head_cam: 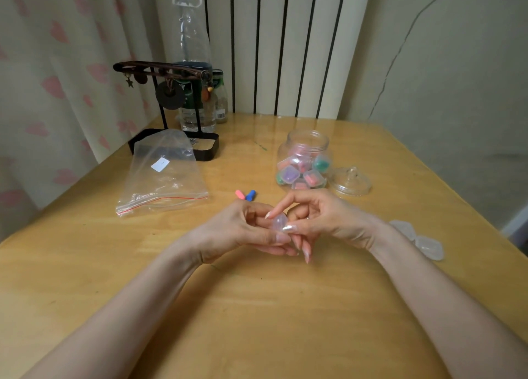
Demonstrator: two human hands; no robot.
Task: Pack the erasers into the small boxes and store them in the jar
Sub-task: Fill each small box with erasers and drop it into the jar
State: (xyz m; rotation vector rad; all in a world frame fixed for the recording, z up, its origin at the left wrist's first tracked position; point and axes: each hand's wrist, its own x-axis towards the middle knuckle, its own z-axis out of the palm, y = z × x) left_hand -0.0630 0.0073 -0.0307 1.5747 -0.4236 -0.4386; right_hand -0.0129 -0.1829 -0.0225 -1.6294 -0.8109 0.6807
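Both my hands meet over the near middle of the tabletop (285,307) on one small clear box (278,221). My left hand (243,231) curls its fingers and thumb around it from the left. My right hand (323,221) pinches it between forefinger and thumb from the right. The box looks faintly lilac, but I cannot tell whether an eraser is inside.

Two loose erasers lie side by side just beyond my left hand, a pink eraser (239,194) and a blue eraser (251,194). Farther off, to the right of them, the jar (308,143) stands open. It holds filled boxes showing pink, purple and green, too overlapped for an exact count. One glass lid (350,182) rests on the tabletop just right of the jar. Near my right wrist lie at least two empty boxes (430,247), partly behind my arm.

On the left lies one clear zip bag (164,178) with a red line along its seal and a small white label, whose print is too small to read. At the far left corner stand one black jewellery stand (197,104), one tall clear water bottle (192,44) and one small bottle (221,101). The small bottle carries a barcode, and no words are legible.
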